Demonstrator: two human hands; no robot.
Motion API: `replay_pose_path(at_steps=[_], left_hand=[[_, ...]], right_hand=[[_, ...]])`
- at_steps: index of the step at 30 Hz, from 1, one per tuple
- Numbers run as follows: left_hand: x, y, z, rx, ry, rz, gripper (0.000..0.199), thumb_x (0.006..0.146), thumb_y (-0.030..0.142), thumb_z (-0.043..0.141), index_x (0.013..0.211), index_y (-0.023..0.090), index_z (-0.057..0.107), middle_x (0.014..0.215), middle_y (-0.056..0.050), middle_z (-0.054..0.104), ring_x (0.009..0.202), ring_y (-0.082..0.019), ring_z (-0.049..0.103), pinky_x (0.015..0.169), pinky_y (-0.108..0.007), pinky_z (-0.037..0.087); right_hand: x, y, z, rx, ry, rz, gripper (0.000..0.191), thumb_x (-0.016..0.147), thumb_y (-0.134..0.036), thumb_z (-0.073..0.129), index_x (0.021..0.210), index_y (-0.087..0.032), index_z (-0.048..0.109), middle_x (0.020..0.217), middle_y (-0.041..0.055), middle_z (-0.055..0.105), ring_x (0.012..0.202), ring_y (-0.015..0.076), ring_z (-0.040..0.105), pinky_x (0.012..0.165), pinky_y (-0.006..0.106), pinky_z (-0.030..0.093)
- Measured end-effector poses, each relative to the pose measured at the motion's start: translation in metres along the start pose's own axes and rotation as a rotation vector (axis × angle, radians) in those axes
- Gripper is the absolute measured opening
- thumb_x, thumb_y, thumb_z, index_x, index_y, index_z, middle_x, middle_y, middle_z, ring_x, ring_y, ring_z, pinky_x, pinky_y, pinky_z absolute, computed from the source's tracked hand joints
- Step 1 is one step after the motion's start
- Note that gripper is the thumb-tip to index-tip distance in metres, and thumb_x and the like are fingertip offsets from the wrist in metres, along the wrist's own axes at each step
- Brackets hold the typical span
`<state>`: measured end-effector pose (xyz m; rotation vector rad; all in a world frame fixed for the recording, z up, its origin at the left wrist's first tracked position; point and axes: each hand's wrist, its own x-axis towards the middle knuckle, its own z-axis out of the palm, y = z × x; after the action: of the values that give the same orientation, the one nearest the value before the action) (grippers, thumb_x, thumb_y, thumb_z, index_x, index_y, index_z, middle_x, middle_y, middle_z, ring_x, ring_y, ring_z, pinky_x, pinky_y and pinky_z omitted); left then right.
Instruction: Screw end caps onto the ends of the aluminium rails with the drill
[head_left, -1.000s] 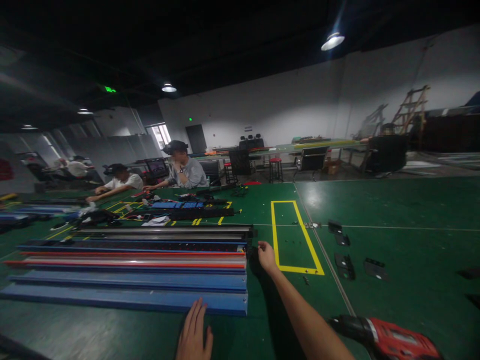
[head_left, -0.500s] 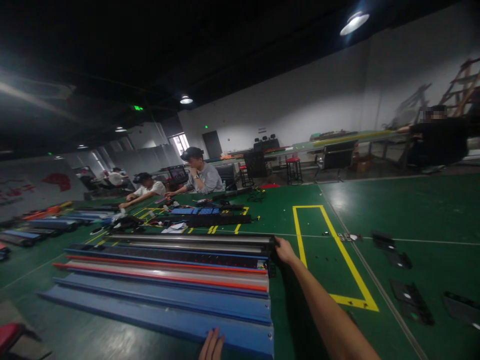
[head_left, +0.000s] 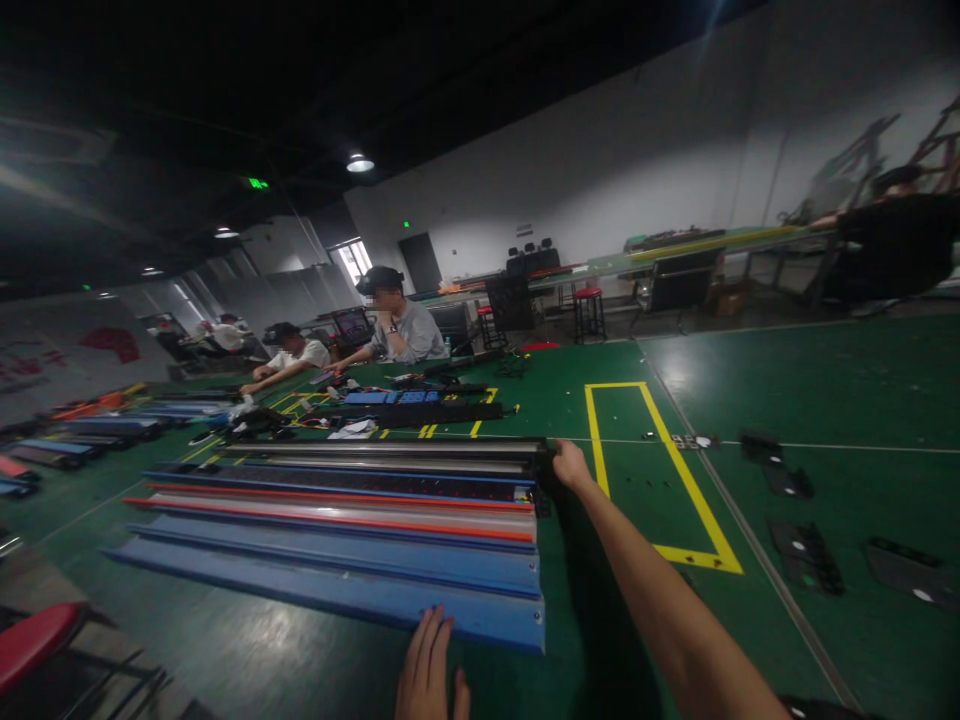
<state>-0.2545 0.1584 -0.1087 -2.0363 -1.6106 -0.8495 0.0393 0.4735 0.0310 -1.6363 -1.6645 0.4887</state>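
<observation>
Head view: the fingers of the right hand [head_left: 571, 466] meet the right end of the dark rail [head_left: 390, 448], beyond the orange-edged strip [head_left: 337, 512]; whether they pinch it, I cannot tell. The fingers of the left hand [head_left: 431, 668] lie extended, nearly together, over the front blue rail [head_left: 337, 590], nearer than the strip. Lifting only that end could swing the dark rail towards the strip.

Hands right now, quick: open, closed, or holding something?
Left hand: open, fingertips at the nearest blue rail.
Right hand: at the silver-black rail's end; fingers partly hidden, grip cannot be told.
</observation>
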Motion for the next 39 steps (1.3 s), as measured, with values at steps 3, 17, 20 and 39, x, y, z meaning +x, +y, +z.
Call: replay_pose_path(at_steps=[3, 17, 20, 39], left_hand=[[0.008, 0.010, -0.015, -0.018, -0.057, -0.058, 0.060, 0.095, 0.020, 0.047, 0.155, 0.020, 0.042, 0.151, -0.015, 0.056, 0.139, -0.033, 0.055, 0.100, -0.053, 0.059], [0.032, 0.005, -0.042, -0.149, -0.028, -0.187, 0.046, 0.102, 0.023, 0.037, 0.145, 0.016, 0.052, 0.144, -0.017, 0.061, 0.134, -0.028, 0.059, 0.109, -0.053, 0.052], [0.038, -0.045, -0.054, -0.009, -0.103, -0.081, 0.045, 0.101, 0.022, 0.037, 0.140, 0.016, 0.059, 0.138, -0.017, 0.066, 0.130, -0.029, 0.061, 0.109, -0.052, 0.051], [0.075, -0.175, -0.111, 0.275, -0.590, -0.022, 0.038, 0.093, 0.008, 0.042, 0.121, 0.015, 0.067, 0.118, -0.015, 0.074, 0.113, -0.029, 0.069, 0.102, -0.044, 0.050]], right_hand=[[-0.031, -0.016, -0.011, -0.011, 0.106, 0.009, 0.036, 0.099, -0.010, 0.045, 0.125, -0.002, 0.068, 0.121, 0.0227, 0.070, 0.119, 0.0296, 0.064, 0.105, 0.039, 0.047], [-0.277, -0.096, 0.001, -0.412, -0.374, -0.616, 0.024, 0.095, -0.020, 0.056, 0.115, -0.013, 0.068, 0.115, 0.0157, 0.071, 0.110, 0.0302, 0.063, 0.097, 0.041, 0.047], [-0.284, -0.091, 0.010, -0.478, -0.379, -0.597, 0.030, 0.096, -0.021, 0.059, 0.123, -0.010, 0.066, 0.112, 0.0167, 0.073, 0.104, 0.0303, 0.066, 0.093, 0.042, 0.049], [-0.294, -0.084, 0.020, -0.557, -0.279, -0.556, 0.026, 0.091, 0.001, 0.054, 0.109, -0.012, 0.068, 0.107, 0.0140, 0.074, 0.099, 0.0264, 0.067, 0.090, 0.038, 0.049]])
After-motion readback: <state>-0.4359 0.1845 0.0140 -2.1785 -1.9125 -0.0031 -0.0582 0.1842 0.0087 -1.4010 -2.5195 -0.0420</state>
